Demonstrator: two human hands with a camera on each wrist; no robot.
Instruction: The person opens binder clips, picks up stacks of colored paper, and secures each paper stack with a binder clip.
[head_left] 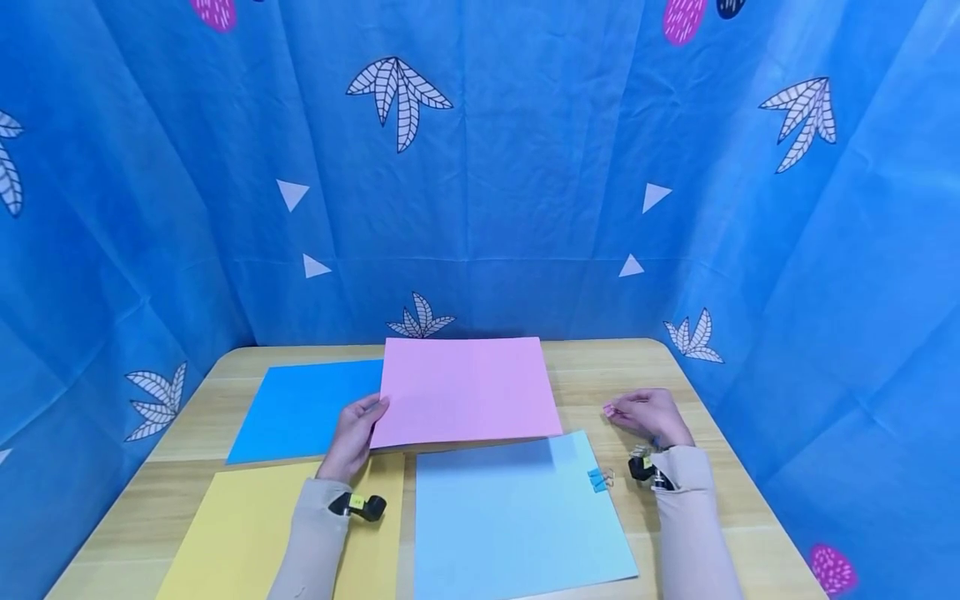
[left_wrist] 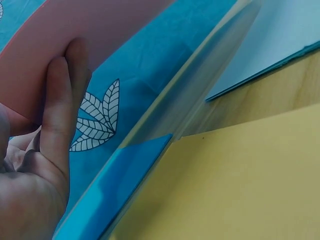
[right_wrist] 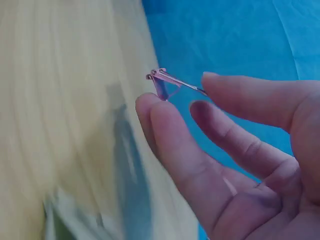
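My left hand [head_left: 351, 439] grips a pink sheet of paper [head_left: 465, 392] by its lower left corner and holds it raised above the table. In the left wrist view, fingers [left_wrist: 56, 107] lie across one face of the pink paper [left_wrist: 95, 25]. Over at the right, my right hand [head_left: 651, 411] pinches a small pink binder clip [right_wrist: 162, 84] between thumb and fingertips, apart from the paper. The clip's wire handles show in the right wrist view. Nearer me lies light blue paper [head_left: 517, 521], with a blue binder clip [head_left: 597, 480] on its right edge.
Bright blue paper [head_left: 300, 412] lies at the back left, and yellow paper [head_left: 232, 525] in front of it. Small metal-looking pieces [head_left: 641, 451] sit beside my right wrist, partly hidden. A patterned blue curtain [head_left: 525, 167] surrounds the wooden table [head_left: 600, 367] at the back and sides.
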